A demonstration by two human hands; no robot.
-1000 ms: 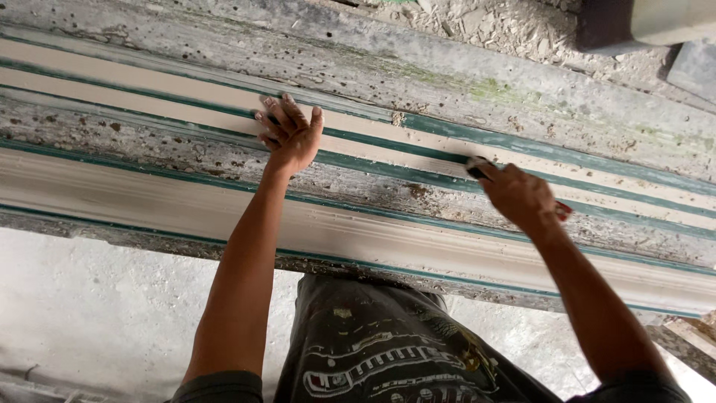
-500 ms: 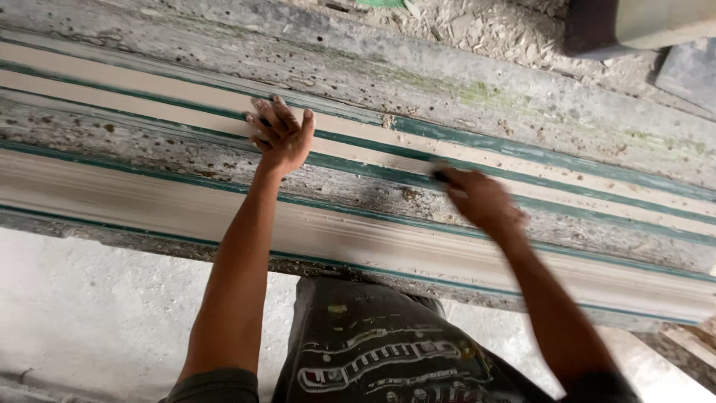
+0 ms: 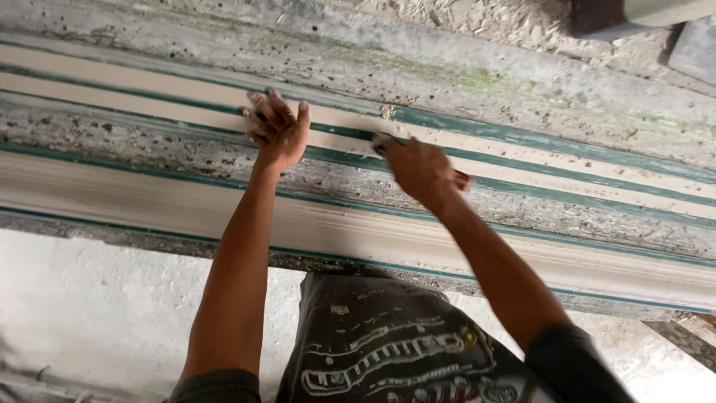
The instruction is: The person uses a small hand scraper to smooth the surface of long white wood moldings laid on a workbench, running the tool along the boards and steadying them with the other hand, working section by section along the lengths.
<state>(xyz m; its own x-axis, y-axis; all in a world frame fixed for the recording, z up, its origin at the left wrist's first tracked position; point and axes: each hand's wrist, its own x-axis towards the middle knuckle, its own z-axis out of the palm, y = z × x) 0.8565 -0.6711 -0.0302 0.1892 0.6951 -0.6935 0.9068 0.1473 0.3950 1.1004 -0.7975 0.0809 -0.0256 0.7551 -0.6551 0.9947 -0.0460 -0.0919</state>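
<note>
My left hand [image 3: 277,133] rests flat, fingers spread, on a long narrow strip of pale wet plaster [image 3: 112,78] edged with green rails. My right hand [image 3: 419,170] is closed on a small tool with a red handle [image 3: 461,179], its tip [image 3: 380,143] pressed on the same pale strip just right of my left hand. A wider moulded plaster strip [image 3: 149,198] runs along the near edge of the bench, below both hands.
The long casting bench [image 3: 522,89] is rough grey, crusted with dried plaster. Loose shavings [image 3: 462,22] lie behind it, with a dark block [image 3: 597,19] at the top right. Below the bench is a pale dusty floor [image 3: 89,298]. My patterned apron [image 3: 388,351] is at the bottom.
My right hand has slid leftward along the narrow strip with the tool, ending close to my left hand. The left hand has stayed in place.
</note>
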